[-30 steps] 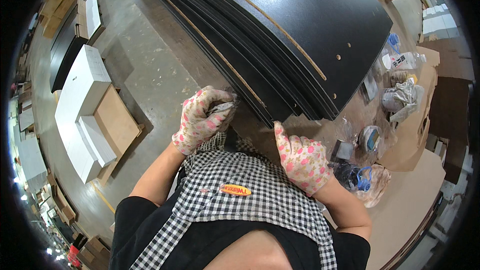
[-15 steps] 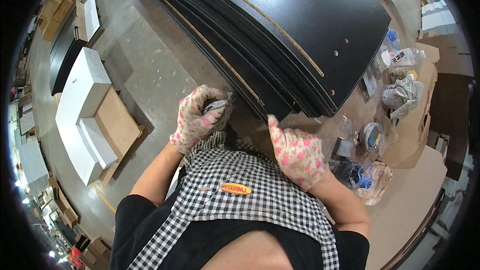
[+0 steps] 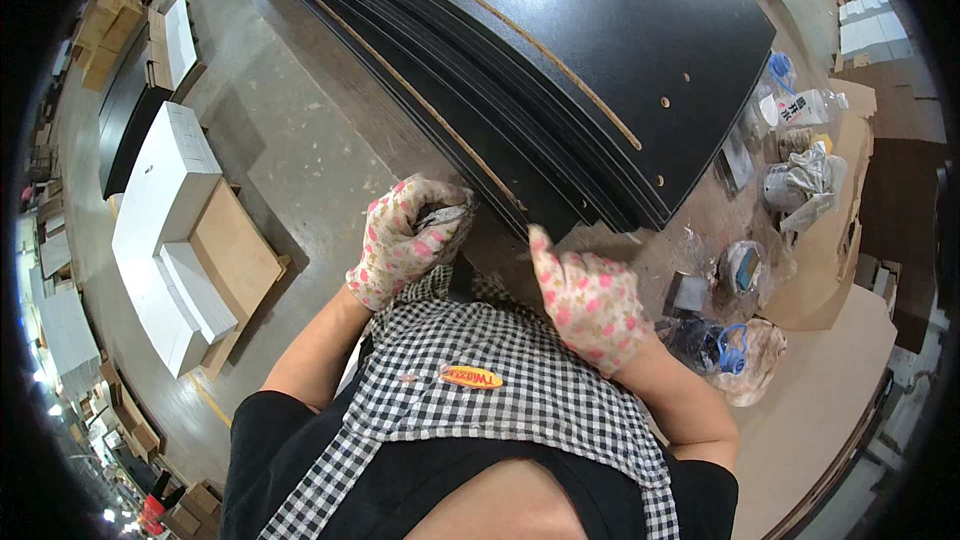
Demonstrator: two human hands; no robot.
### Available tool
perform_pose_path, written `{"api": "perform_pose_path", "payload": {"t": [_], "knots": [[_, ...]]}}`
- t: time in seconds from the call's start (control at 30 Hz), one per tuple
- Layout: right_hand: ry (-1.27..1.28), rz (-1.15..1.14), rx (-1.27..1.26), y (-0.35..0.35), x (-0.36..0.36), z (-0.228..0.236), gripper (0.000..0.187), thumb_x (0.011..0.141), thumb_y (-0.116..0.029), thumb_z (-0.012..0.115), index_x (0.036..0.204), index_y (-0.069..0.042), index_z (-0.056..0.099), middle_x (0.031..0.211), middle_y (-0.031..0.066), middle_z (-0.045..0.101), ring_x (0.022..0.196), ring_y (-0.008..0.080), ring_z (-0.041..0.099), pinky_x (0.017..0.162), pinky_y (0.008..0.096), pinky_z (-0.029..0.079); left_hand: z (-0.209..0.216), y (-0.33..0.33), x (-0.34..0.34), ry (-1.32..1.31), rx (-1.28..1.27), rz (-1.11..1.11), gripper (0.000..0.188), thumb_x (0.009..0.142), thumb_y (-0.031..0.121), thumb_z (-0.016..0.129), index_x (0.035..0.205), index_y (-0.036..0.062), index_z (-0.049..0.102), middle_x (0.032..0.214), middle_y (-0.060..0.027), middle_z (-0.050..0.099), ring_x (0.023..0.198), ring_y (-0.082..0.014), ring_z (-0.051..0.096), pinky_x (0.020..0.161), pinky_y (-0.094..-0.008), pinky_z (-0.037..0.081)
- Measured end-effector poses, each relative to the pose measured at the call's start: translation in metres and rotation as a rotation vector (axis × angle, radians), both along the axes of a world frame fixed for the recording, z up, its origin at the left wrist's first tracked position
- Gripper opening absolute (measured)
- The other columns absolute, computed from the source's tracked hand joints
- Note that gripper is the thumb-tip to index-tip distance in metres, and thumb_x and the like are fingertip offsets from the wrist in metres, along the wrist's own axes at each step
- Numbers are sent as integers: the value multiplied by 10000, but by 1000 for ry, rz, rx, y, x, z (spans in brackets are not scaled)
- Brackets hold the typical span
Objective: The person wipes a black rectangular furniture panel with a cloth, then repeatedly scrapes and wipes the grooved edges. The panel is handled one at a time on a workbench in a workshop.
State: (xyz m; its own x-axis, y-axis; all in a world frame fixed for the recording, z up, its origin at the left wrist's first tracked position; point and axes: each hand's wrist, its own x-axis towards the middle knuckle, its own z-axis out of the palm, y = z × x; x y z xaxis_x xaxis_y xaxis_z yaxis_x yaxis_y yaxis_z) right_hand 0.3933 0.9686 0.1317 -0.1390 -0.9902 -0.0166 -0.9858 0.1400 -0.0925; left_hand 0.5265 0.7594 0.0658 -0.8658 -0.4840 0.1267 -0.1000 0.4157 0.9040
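My left hand (image 3: 408, 242), in a white glove with a pink floral print, is closed round a crumpled grey rag (image 3: 458, 215), partly hidden by the fingers. It is beside the left edge of a stack of black panels (image 3: 480, 125). My right hand (image 3: 592, 308) wears a matching glove. One digit stretches up to the near corner of the stack, seeming to touch it; the others are curled and partly out of sight, with nothing visible in them. The panels have bare brown strips along some edges, and the top one (image 3: 600, 10) has small round holes.
White panels (image 3: 165, 200) are stacked on brown board at the left, on the grey floor (image 3: 270, 90). To the right lie clear bottles (image 3: 810, 110), a can with a rag (image 3: 800, 180), a tape roll (image 3: 743, 268), a small dark block (image 3: 688, 293) and cardboard (image 3: 830, 270).
My left hand has shifted slightly right and turned, still gripping the rag. My right hand has moved a little left along with the panel corner. The view has shifted slightly.
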Motion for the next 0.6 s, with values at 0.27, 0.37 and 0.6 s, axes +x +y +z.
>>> {"api": "perform_pose_path", "payload": {"t": [0.27,0.37,0.6], "knots": [[-32,10,-59,5,-2,-5,592,763,-83,571,1327,65,472,712,60,538,616,183,568,537,314,465,-3,2,1,-42,24,42,242,776,160,701,973,31,644,915,-93,669,838,-216,656,762,-316,518],[-21,-3,-96,8,-2,-8,581,762,-79,576,1323,45,488,696,57,535,604,184,563,534,318,469,-1,2,2,-20,19,77,226,768,103,708,968,23,639,902,-81,667,822,-182,649,756,-297,515],[-347,-82,-378,9,-12,-11,575,689,73,602,1259,23,552,663,55,555,560,208,566,516,329,465,24,1,-16,196,99,316,200,812,56,695,984,19,601,922,-52,619,807,-103,593,733,-257,500]]}}
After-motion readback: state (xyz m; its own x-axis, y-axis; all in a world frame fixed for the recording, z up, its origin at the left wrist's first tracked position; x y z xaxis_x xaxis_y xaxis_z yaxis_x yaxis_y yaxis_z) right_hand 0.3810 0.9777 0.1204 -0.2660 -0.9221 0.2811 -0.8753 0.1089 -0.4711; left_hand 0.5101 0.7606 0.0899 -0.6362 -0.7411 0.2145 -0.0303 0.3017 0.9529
